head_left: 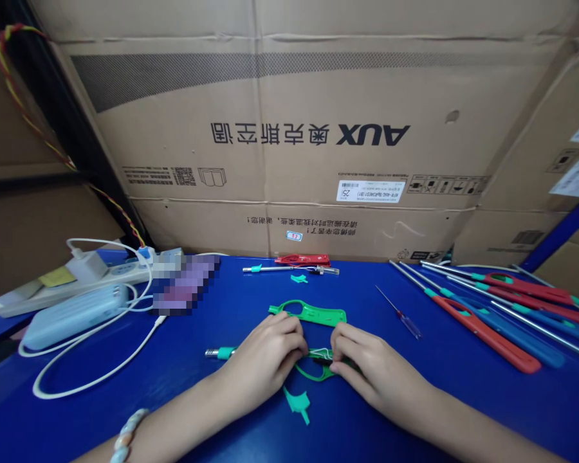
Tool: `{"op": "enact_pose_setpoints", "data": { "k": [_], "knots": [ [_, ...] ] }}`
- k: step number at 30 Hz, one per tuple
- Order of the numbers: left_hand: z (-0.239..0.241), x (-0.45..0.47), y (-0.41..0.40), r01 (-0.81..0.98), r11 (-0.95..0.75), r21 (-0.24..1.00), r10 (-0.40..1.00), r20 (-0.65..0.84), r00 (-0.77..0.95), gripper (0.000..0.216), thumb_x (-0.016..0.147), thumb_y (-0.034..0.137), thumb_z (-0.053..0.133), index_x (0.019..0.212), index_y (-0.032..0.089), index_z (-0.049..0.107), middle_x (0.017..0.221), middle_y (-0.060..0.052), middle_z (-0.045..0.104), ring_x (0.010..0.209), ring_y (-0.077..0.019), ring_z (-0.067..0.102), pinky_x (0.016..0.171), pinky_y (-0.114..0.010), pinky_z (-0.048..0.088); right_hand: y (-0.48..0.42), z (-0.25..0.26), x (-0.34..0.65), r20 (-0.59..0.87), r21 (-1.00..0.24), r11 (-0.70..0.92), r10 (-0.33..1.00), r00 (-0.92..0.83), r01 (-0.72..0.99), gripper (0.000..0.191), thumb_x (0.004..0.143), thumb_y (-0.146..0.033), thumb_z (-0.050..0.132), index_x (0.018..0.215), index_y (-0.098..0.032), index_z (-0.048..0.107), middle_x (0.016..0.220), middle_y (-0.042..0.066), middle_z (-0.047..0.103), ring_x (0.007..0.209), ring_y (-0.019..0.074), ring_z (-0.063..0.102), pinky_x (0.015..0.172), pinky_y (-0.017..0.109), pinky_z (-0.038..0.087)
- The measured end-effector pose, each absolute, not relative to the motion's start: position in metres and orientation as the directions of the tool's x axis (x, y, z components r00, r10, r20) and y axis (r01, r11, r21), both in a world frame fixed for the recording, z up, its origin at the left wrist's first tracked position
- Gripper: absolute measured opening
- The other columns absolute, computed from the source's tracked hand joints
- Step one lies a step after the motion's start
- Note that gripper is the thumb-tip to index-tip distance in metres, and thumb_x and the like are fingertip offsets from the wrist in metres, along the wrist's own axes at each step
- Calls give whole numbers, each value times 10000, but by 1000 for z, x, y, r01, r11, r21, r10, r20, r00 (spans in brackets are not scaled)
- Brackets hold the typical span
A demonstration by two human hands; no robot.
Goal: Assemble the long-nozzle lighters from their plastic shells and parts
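My left hand (pixel 265 357) and my right hand (pixel 371 366) are both closed on a green lighter body (pixel 318 373) lying on the blue table (pixel 197 386). Thin wires show between the fingers, and a metal tube with a teal collar (pixel 219 352) sticks out to the left of my left hand. A second green handle shell (pixel 313 314) lies just beyond the hands. A teal trigger piece (pixel 298 404) rests in front of them.
Several long red and blue lighters (pixel 502 308) lie at the right, with a small screwdriver (pixel 400 314) nearer the middle. A red shell and metal tube (pixel 299 265) lie at the back. A power strip, power bank (pixel 74 315) and white cable sit left. Cardboard boxes (pixel 294 128) wall the back.
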State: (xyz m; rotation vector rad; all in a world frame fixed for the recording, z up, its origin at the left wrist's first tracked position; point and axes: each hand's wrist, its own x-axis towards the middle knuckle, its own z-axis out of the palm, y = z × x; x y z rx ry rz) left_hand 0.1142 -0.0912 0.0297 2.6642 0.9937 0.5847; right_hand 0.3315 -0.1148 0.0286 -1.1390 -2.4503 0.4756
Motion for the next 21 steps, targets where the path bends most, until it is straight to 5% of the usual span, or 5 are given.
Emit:
{"op": "enact_pose_setpoints", "data": {
  "k": [21],
  "knots": [
    [31, 114, -91, 566, -732, 379, 671, 259, 694, 157, 860, 29, 559, 821, 154, 644, 850, -26, 590, 828, -181, 517, 783, -305, 414, -111, 23, 333, 233, -519, 600, 784, -575, 608, 130, 893, -91, 524, 804, -185, 535, 891, 29, 550, 791, 162, 581, 724, 279, 470]
  ]
}}
